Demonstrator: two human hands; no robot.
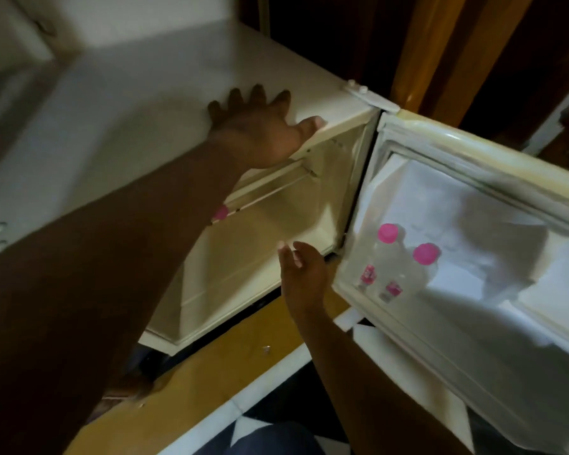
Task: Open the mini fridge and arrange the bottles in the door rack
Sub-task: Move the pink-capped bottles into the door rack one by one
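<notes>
The white mini fridge (128, 103) stands open, its door (473, 165) swung out to the right. Two clear bottles with pink caps stand side by side in the door rack (368, 310): one (387, 233) nearer the hinge, the other (426, 253) to its right. Inside the fridge a third pink cap (220, 213) peeks out from behind my left forearm. My left hand (263, 126) lies flat on the fridge's top front edge, fingers spread. My right hand (301, 274) hovers open in front of the cabinet opening, just left of the door rack, holding nothing.
A yellow-brown wooden ledge (243, 353) runs under the fridge, with a white border and black-and-white floor tiles (270, 425) below. Orange-brown curtains (440, 44) hang behind the fridge. The cream interior floor (260, 251) of the fridge shows in front of my right hand.
</notes>
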